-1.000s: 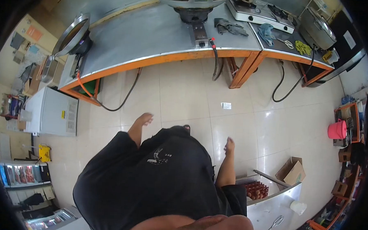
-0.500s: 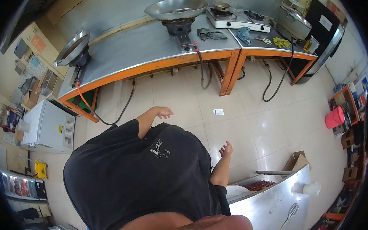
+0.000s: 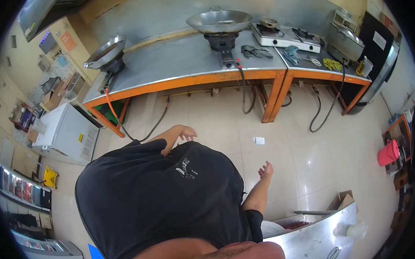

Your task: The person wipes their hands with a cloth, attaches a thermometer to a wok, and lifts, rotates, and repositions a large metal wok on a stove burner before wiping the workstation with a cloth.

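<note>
Over the front of the black shirt [image 3: 167, 197], my left hand [image 3: 187, 132] is held out with its fingers loosely apart and nothing in it. My right hand [image 3: 266, 170] is raised above the tiled floor, empty, with fingers slightly curled and apart. Neither hand touches anything. A small white paper [image 3: 259, 140] lies on the floor beyond my right hand. Nearest below my right arm is a metal-topped counter [image 3: 304, 247] bearing scissors [image 3: 332, 256] and a whitish container [image 3: 357, 230].
Ahead runs an orange-framed metal table [image 3: 164, 56] with a large wok [image 3: 220, 21] and a smaller wok [image 3: 105, 53]. A white gas stove [image 3: 285, 40] and a lidded pot [image 3: 343, 40] stand farther right. Hoses [image 3: 247, 94] hang below. A white chest freezer [image 3: 68, 130] stands left.
My view has shifted, so the table, woks and floor paper now appear lower and farther right. Both hands stay empty, in nearly the same pose.
</note>
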A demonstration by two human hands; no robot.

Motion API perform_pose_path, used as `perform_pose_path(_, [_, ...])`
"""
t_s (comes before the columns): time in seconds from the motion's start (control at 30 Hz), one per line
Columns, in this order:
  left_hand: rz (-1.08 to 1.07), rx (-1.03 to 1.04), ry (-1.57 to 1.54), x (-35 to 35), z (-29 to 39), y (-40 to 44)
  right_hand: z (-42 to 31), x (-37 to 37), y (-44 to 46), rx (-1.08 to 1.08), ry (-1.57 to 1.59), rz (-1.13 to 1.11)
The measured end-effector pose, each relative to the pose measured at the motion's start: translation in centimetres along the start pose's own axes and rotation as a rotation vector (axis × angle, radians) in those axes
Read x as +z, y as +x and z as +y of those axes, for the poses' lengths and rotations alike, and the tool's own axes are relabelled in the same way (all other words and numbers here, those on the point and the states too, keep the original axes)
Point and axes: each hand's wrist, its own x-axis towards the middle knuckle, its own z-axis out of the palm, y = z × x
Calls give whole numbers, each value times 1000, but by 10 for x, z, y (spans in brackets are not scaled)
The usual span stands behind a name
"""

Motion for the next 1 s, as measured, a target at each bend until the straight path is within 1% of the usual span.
perform_pose_path(0.1, [-3,-4,12,-5,-9,4,-21,5,4,-177,82,-138])
perform_pose_path(0.13, [-14,5,2,-11,-9,-3,-30,13,5,-170,111,-140])
perform_pose_path(0.17, [4,-30,24,-14,-1,-14,-39,20,1,-163,64,-134])
perform_pose_path(0.2, [60,-38,30,-15,6,-20,-50,23,-6,-138,10,-195])
perform_pose_path(0.23, [90,-23,-18,-17,9,-19,-50,26,13,-113,-66,-182])
perform_pose_path(0.3, [130,47,-112,-13,11,-7,-60,36,8,-50,-157,-156])
perform_pose_path(0.33, [144,75,-150,-11,13,-6,-70,45,0,-63,-180,-169])
perform_pose_path(0.43, [52,90,-133,2,8,0,-84,58,-17,-80,-232,-207])
perform_pose_path(0.53, [-19,51,-138,12,-4,4,-87,64,-18,-117,-261,-249])
perform_pose_path(0.7, [17,-9,-162,13,-36,10,-65,43,-23,-147,-296,-241])
perform_pose_path(0.77, [6,-45,-189,9,-47,20,-43,26,-12,-93,-301,-222])
perform_pose_path(0.87, [4,-79,-218,13,-44,10,-36,14,-20,-3,-349,-169])
perform_pose_path(1.0, [-2,-57,-224,22,-37,5,-17,-3,-29,89,-413,-128])
